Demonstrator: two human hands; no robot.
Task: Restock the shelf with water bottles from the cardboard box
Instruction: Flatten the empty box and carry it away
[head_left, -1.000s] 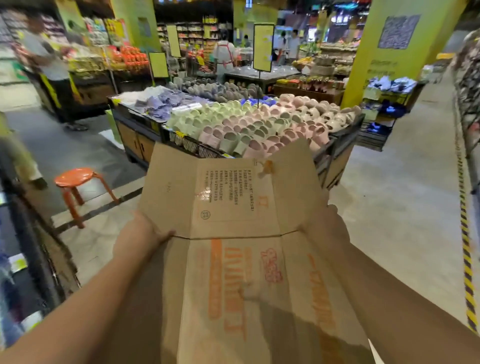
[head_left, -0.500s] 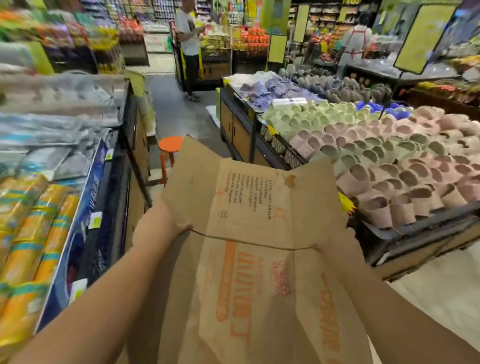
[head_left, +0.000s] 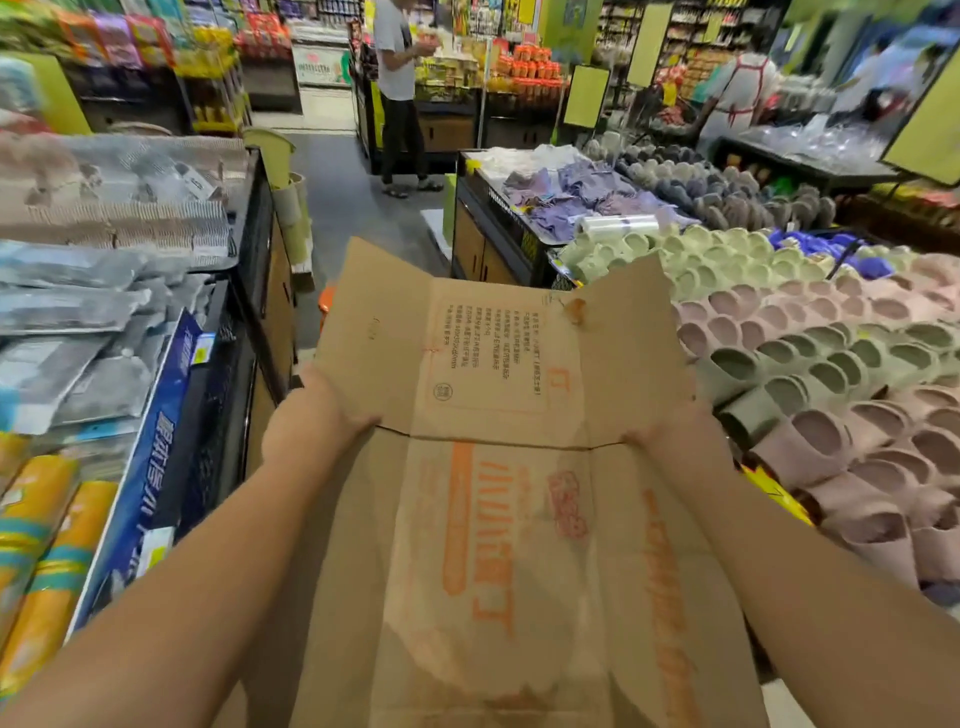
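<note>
Apparently past unloading: cardboard box (head_left: 498, 493) looks flattened, held out front between both hands. Left hand (head_left: 311, 421) curls round its left edge, right hand (head_left: 670, 436) round its right edge, both pinching the card; fingertips underneath, spread unclear. Flaps (head_left: 374, 322) stick up beyond the fingers. No water bottles in view. Next probably: carry it off, grip level.

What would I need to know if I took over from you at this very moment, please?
Left hand: grips the cardboard box at its left edge.
Right hand: grips its right edge.
Box: flattened, held out in front, in an aisle beside a slipper display.
Done: the box looks emptied; no water bottles in view.
Left: probably disposing of the box; the water shelf cannot be seen.
</note>
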